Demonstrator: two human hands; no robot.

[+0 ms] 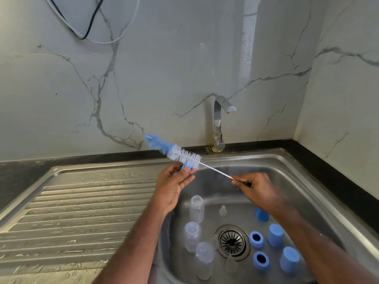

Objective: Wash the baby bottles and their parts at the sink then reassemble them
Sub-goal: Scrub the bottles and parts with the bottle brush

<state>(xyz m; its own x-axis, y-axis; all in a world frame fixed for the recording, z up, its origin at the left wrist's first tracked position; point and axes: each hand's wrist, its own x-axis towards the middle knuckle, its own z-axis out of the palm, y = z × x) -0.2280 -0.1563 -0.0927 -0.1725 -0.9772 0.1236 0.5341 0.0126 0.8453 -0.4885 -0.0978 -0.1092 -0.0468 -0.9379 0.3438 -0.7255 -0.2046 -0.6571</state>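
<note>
Bottles (196,209) in sink (291,160), brush (174,151) between left hand (174,185), right hand (256,187)

Soft even daylight, a glare streak on the wall (248,37), edges bowed, forearms blurred.

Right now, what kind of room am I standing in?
Most likely a home kitchen: a stainless steel sink with a ribbed drainboard, a tap against a marble-look wall, and baby bottle parts lying in the basin.
</note>
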